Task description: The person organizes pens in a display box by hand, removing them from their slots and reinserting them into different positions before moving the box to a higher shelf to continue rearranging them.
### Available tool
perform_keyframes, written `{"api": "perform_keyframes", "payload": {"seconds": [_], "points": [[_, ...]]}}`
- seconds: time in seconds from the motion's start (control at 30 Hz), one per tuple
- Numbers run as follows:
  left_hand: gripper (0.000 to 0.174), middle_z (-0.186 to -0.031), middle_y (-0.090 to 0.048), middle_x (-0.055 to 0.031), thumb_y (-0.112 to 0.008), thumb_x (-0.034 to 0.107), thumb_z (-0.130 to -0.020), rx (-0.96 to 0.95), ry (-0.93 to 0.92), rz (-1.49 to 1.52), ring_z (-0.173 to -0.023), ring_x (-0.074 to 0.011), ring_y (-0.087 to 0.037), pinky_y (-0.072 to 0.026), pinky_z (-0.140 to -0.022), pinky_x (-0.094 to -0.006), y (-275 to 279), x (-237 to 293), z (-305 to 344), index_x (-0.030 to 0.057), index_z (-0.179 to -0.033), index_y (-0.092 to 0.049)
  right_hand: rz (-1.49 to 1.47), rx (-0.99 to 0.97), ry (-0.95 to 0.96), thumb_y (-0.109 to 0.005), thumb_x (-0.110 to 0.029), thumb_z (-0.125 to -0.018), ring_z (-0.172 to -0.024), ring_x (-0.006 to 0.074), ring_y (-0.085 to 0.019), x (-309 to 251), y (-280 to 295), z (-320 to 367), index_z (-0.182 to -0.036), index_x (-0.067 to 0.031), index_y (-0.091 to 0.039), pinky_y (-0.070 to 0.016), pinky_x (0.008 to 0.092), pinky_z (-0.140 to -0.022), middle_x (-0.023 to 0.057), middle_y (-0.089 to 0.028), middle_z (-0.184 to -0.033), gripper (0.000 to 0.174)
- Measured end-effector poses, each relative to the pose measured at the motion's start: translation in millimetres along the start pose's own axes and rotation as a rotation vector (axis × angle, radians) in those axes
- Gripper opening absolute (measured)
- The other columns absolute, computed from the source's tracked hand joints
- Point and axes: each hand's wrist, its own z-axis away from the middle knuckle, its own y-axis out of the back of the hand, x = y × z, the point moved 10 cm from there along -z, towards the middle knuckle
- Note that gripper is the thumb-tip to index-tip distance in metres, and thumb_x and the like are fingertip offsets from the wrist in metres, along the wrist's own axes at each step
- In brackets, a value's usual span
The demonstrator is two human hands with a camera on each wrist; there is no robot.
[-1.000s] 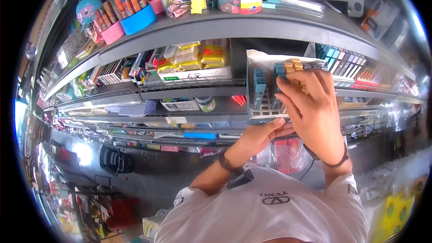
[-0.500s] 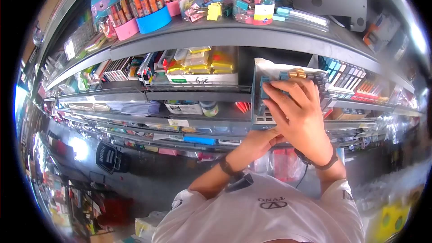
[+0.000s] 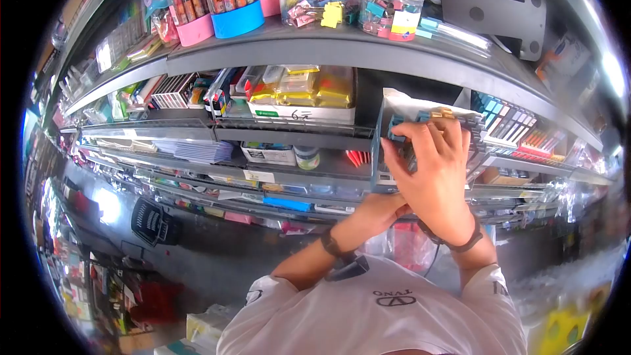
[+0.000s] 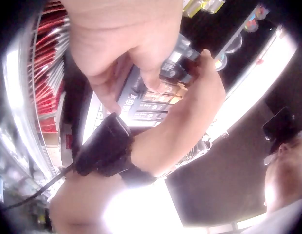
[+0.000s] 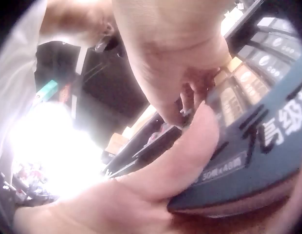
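Before a stationery shelf I hold a blue display box (image 3: 379,158) filled with rows of small blue, tan and grey blocks (image 3: 396,123). My left hand (image 3: 381,209) grips the box from underneath at its lower edge. Over the rows lies my right hand (image 3: 420,158), its fingers curled onto the blocks near the box's top and its thumb against the left side. The left wrist view has my left hand (image 4: 126,44) above the box (image 4: 151,102) and my right forearm with its black band (image 4: 107,151) crossing below. The right wrist view shows my right hand (image 5: 175,53) over the box's printed blue wall (image 5: 267,141).
The grey shelf (image 3: 368,49) above carries clear jars of clips (image 3: 322,0) and pink and blue tubs of pens (image 3: 236,16). Yellow packs (image 3: 302,89) sit left of the box, marker rows (image 3: 519,121) to its right. A black basket (image 3: 150,222) stands on the floor.
My right hand has slid left from the tan blocks onto the blue rows, and its fingers have closed down over them. The box sits slightly higher in view. My left hand stays underneath.
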Motion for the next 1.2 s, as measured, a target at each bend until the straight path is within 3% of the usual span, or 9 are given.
{"api": "perform_keyframes", "payload": {"seconds": [0.2,0.27,0.33,0.5,0.63,0.77,0.83,0.9,1.2], "points": [[0.035,-0.136,-0.066,-0.0188,-0.067,0.011,-0.104,0.028,0.131,0.359,-0.121,-0.0277,-0.068,-0.0553,-0.107,-0.0389,-10.4,3.7,4.9,-0.0134,-0.129,-0.064,-0.001,0.036,-0.008,-0.086,-0.018,-0.079,-0.099,0.0294,-0.059,3.8,1.6,-1.5,-0.103,-0.0139,-0.068,-0.0399,0.0445,-0.083,0.0025,-0.067,-0.09,0.029],[0.035,-0.137,-0.066,-0.0192,-0.066,0.01,-0.105,-0.014,0.01,-0.055,-0.122,-0.0283,-0.067,-0.055,-0.108,-0.0389,-16.5,22.4,9.8,-0.0135,-0.13,-0.063,0.001,0.058,-0.003,-0.086,-0.018,-0.079,-0.099,0.0296,-0.059,6.1,5.6,-1.5,-0.101,-0.0142,-0.069,-0.04,0.0441,-0.082,0.0023,-0.066,-0.089,0.028],[0.035,-0.138,-0.066,-0.0194,-0.066,0.01,-0.105,-0.049,-0.028,-0.206,-0.123,-0.0287,-0.067,-0.0547,-0.109,-0.0391,-20.4,27.2,11.2,-0.0135,-0.131,-0.062,-0.006,0.09,-0.002,-0.086,-0.018,-0.079,-0.099,0.0299,-0.059,5.6,9.9,-1.8,-0.102,-0.0143,-0.069,-0.0401,0.0437,-0.082,0.0021,-0.066,-0.089,0.028],[0.035,-0.139,-0.065,-0.0187,-0.065,0.01,-0.105,0.061,0.171,0.311,-0.125,-0.0295,-0.067,-0.054,-0.111,-0.0406,-13.0,3.3,6.2,-0.0133,-0.131,-0.063,-0.052,0.097,-0.009,-0.086,-0.017,-0.079,-0.097,0.0295,-0.059,7.7,15.5,-2.4,-0.102,-0.0142,-0.072,-0.0406,0.0433,-0.082,0.0014,-0.067,-0.089,0.027],[0.036,-0.139,-0.065,-0.0174,-0.064,0.01,-0.106,-0.05,0.049,0.099,-0.125,-0.0303,-0.066,-0.0538,-0.112,-0.044,-23.1,19.3,6.8,-0.0076,-0.137,-0.06,-0.129,0.108,-0.046,-0.088,-0.014,-0.078,-0.093,0.0272,-0.06,14.6,21.4,-5.7,-0.1,-0.0137,-0.073,-0.0417,0.0409,-0.081,0.001,-0.069,-0.091,0.026],[0.039,-0.14,-0.064,-0.0166,-0.064,0.01,-0.106,-0.056,0.097,0.339,-0.128,-0.0327,-0.065,-0.0537,-0.113,-0.0466,-32.2,24.5,5.8,-0.0011,-0.143,-0.056,-0.195,0.25,-0.027,-0.088,-0.01,-0.079,-0.088,0.0252,-0.061,20.6,47.2,-14.4,-0.102,-0.0125,-0.074,-0.0426,0.0382,-0.079,0.0012,-0.072,-0.095,0.027],[0.041,-0.141,-0.064,-0.0168,-0.065,0.011,-0.105,-0.114,0.068,0.387,-0.128,-0.0339,-0.065,-0.0536,-0.113,-0.0472,-37.5,26.0,4.9,0.0001,-0.144,-0.055,-0.204,0.283,-0.045,-0.086,-0.003,-0.083,-0.089,0.024,-0.064,24.4,65.9,-16.1,-0.104,-0.0033,-0.074,-0.0503,0.0322,-0.082,0.0075,-0.072,-0.1,0.024],[0.043,-0.141,-0.064,-0.0172,-0.066,0.011,-0.105,-0.153,0.02,0.399,-0.129,-0.0351,-0.065,-0.0533,-0.113,-0.0475,-42.6,32.8,4.3,-0.0004,-0.144,-0.054,-0.312,0.339,-0.136,-0.089,-0.004,-0.077,-0.087,0.0243,-0.063,40.2,72.5,-9.6,-0.102,-0.0071,-0.076,-0.049,0.0343,-0.078,0.0043,-0.075,-0.098,0.029],[0.043,-0.14,-0.063,-0.0147,-0.067,0.013,-0.105,-0.138,-0.033,0.413,-0.127,-0.0361,-0.065,-0.0538,-0.112,-0.0508,-47.2,41.9,4.7,0.0025,-0.145,-0.054,-0.305,0.241,-0.077,-0.091,-0.004,-0.074,-0.085,0.0241,-0.061,44.8,70.6,13.0,-0.103,-0.0085,-0.076,-0.0469,0.0351,-0.077,0.0035,-0.074,-0.094,0.033]]}}
